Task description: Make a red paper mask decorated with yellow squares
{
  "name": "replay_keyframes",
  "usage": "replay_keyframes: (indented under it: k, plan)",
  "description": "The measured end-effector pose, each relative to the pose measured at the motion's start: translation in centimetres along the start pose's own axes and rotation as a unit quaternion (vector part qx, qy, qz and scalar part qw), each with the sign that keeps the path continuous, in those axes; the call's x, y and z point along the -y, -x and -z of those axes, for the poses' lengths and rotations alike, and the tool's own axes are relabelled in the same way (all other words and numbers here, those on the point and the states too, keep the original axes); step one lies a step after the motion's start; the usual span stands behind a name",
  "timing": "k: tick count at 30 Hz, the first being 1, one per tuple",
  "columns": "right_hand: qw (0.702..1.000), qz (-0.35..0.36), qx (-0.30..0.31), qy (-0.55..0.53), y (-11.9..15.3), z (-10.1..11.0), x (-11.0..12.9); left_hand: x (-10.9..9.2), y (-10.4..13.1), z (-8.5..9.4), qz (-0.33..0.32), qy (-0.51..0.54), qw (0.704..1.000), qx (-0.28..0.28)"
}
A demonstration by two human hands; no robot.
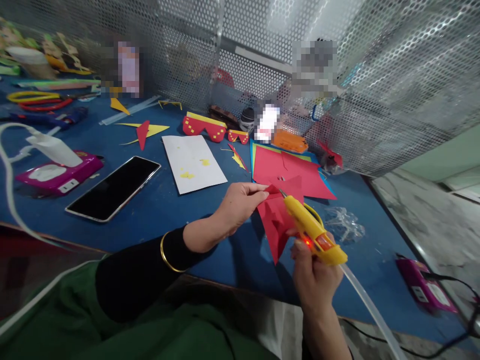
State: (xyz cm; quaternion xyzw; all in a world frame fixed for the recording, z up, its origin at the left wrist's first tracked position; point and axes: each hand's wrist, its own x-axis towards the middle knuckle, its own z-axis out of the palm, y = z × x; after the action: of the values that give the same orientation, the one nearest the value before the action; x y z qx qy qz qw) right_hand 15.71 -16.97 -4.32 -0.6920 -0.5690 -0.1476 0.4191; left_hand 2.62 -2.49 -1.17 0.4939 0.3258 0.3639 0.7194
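Note:
My left hand (240, 206) pinches the upper left part of a folded red paper piece (276, 225), which has pointed corners and is held up off the table. In my right hand (317, 275) is a yellow glue gun (311, 225), its red light lit and a long clear glue stick (369, 305) sticking out of its back. The gun's metal nozzle points up and left and is at the red paper near my left fingertips; whether it touches, I cannot tell. Behind the piece lie stacked red, green and blue sheets (296, 170).
On the blue table (210, 215) lie a phone (114, 189), a white sheet with yellow bits (193, 162), red and yellow paper masks (204, 127) and a magenta power strip (62, 172). Crumpled clear plastic (345, 224) sits right of the gun. A perforated metal screen (258, 60) stands behind.

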Motion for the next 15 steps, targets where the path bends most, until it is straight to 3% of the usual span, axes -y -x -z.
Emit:
replay_keyframes:
  k: [4, 9, 12, 15]
  plan:
    - [0.983, -0.118, 0.022, -0.136, -0.2, 0.2, 0.4, 0.0, -0.1, -0.1, 0.008, 0.008, 1.0, 0.0]
    - [0.916, -0.279, 0.021, -0.289, -1.0, 0.3, 1.4, -0.1, -0.2, 0.0, 0.011, -0.02, 0.999, -0.026]
    - [0.889, -0.327, 0.016, -0.319, -2.1, 1.2, 0.8, -0.3, -0.2, 0.2, 0.011, -0.027, 0.999, -0.045]
    - [0.891, -0.356, -0.003, -0.283, -3.5, 2.9, -1.6, -0.5, -0.3, 0.2, -0.005, -0.015, 0.999, -0.051]
